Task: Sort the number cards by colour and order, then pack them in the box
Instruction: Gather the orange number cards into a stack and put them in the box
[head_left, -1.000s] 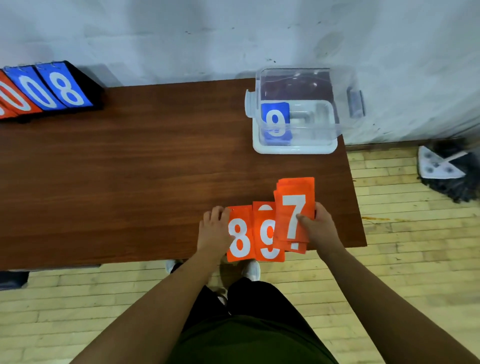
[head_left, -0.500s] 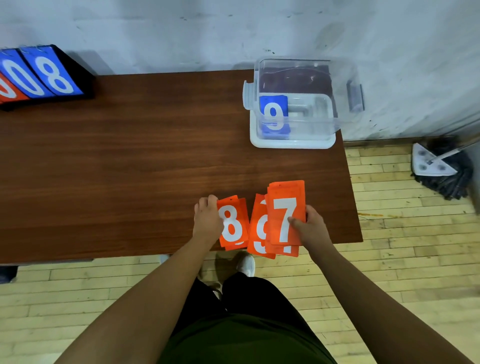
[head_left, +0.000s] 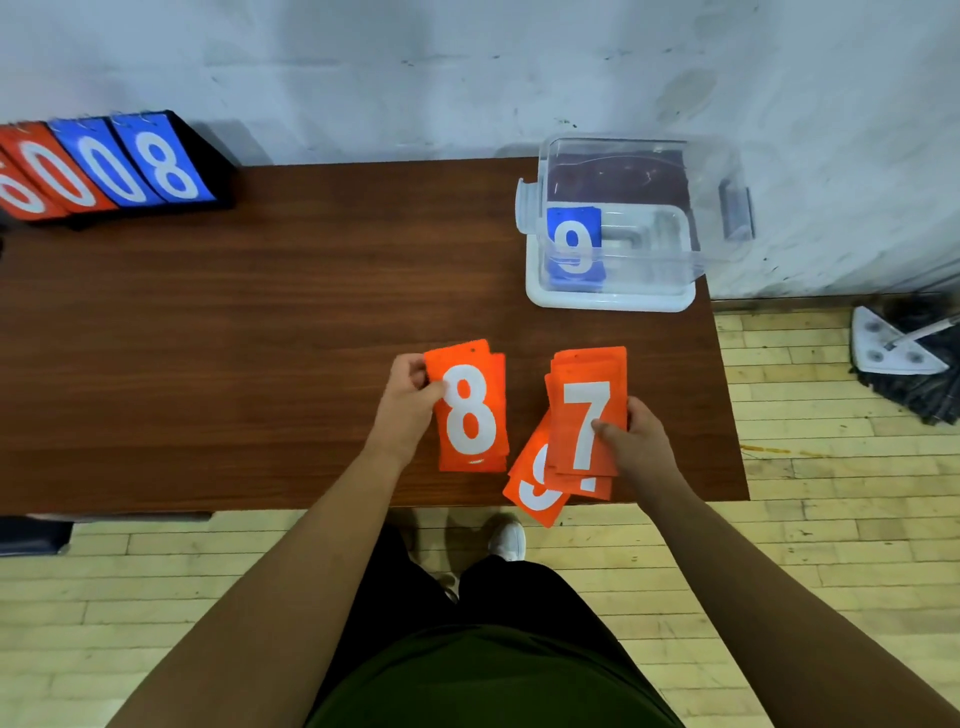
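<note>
My left hand (head_left: 410, 400) pinches a small stack of orange cards topped by an 8 (head_left: 470, 410) at its left edge, above the table's near side. My right hand (head_left: 631, 436) holds a thicker orange stack topped by a 7 (head_left: 587, 415), thumb on its face. An orange 9 card (head_left: 537, 491) sticks out tilted from under that stack, past the table edge. The clear plastic box (head_left: 613, 301) stands at the far right of the table with a blue 9 card (head_left: 574, 244) inside.
The brown wooden table (head_left: 260, 338) ends just right of the box. A black scoreboard stand (head_left: 104, 171) with red and blue flip numbers sits at the far left by the wall. A mop (head_left: 904, 353) lies on the wooden floor to the right.
My left hand has lifted the 8 stack and drawn it left, apart from the 7 stack. The 9 card now hangs tilted under the right hand's stack.
</note>
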